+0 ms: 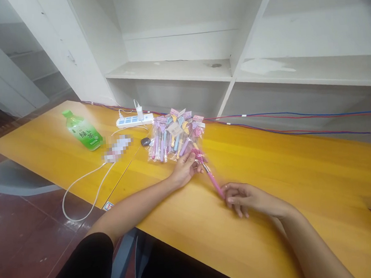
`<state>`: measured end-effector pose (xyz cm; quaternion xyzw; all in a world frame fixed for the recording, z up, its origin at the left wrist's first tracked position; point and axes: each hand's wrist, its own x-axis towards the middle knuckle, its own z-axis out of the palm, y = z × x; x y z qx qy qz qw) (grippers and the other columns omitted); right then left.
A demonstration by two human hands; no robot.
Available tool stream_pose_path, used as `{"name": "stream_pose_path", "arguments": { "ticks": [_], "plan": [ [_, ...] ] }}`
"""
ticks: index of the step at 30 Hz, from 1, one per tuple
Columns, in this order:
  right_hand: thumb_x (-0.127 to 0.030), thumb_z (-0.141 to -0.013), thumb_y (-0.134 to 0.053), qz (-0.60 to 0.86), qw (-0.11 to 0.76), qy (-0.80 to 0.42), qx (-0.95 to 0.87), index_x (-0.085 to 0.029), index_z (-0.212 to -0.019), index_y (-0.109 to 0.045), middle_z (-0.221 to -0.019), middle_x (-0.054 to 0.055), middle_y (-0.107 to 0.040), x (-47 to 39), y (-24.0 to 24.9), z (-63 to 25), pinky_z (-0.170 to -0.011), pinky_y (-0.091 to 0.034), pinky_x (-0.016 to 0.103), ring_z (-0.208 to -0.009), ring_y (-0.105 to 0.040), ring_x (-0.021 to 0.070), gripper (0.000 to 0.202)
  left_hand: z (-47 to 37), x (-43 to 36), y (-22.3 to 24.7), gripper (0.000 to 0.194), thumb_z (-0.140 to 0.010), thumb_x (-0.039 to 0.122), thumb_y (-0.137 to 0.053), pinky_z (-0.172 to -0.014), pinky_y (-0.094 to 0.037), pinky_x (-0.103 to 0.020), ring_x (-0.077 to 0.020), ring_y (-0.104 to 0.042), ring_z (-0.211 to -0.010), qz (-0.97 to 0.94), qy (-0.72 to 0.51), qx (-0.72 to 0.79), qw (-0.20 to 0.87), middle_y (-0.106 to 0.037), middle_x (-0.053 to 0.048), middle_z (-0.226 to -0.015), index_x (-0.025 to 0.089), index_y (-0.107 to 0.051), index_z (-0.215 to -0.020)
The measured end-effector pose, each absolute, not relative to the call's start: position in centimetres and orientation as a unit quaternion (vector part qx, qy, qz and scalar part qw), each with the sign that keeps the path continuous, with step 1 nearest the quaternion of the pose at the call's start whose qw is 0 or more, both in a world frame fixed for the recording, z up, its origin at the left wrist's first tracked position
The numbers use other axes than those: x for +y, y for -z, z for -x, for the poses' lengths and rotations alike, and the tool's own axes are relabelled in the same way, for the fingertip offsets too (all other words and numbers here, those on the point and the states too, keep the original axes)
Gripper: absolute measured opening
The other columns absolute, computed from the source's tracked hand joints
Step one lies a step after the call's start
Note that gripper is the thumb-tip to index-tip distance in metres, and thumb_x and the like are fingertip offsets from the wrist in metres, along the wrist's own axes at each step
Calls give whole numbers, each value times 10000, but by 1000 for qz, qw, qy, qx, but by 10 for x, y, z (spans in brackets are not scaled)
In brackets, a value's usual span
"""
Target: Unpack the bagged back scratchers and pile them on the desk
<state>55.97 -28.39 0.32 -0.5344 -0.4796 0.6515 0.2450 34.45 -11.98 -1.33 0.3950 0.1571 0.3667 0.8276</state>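
Observation:
A pink back scratcher [214, 182] with a short metal section slants between my two hands above the table. My left hand [185, 170] is closed around its upper end, by the pink head, with the thumb on top. At the lower end of the pink handle, my right hand [244, 198] pinches the tip between thumb and fingers; slight blur covers these fingers. Just beyond my left hand lies a pile of similar back scratchers in clear plastic wrappers [172, 138], in purple, pink, blue and yellow, with hand-shaped heads.
A green tea bottle [84, 131] stands tilted-looking at the left. Behind the pile are a white power strip [134, 120] and a small black object [145, 141]. A white cable [78, 179] loops over the table's front edge. Blue and red wires [274, 117] run along the shelves.

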Motion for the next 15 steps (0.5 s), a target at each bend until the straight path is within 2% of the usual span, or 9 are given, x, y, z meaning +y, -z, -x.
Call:
{"name": "stream_pose_path", "arguments": {
  "ticks": [4,7,10,12,15],
  "plan": [
    [-714,-865,-762,551,251,-613,-507,-166,-1092,-628,-786,-16,-631,-280,-1,-547,-502,-502,241,-536,-611,104,608,-344,-118,11,552,-851,654,-837,-679,-552,-318,-143,-615,-629,-365,-354,150,848,-734,-61,-879,165,-698,-1064],
    [-705,-896,-737,549,228,-597,-538,-167,-1144,-657,-689,-53,-557,-281,-1,-541,-505,-476,236,-503,-543,91,597,-343,-117,5,551,-876,711,-773,-632,-520,-292,-125,-573,-580,-329,-349,169,861,-695,-26,-820,178,-672,-974],
    [-751,-904,-699,550,235,-581,-553,-167,-1011,-680,-716,-44,-532,-283,-2,-538,-473,-403,228,-481,-480,68,594,-341,-114,0,588,-857,762,-754,-601,-489,-272,-111,-524,-558,-312,-330,184,871,-677,-16,-820,192,-638,-947],
    [-822,-960,-536,536,262,-570,-564,-168,-960,-682,-752,-26,-528,-283,-1,-535,-462,-375,237,-484,-469,70,670,-339,-111,-1,627,-810,780,-785,-603,-477,-259,-107,-516,-578,-314,-314,178,878,-678,-21,-861,195,-629,-971],
    [-849,-1025,-190,512,306,-571,-564,-172,-1011,-702,-769,-5,-541,-283,-2,-530,-476,-360,258,-485,-428,83,848,-337,-108,1,689,-731,808,-828,-605,-456,-244,-91,-479,-585,-327,-282,154,888,-660,-22,-892,189,-607,-938]
  ]
}}
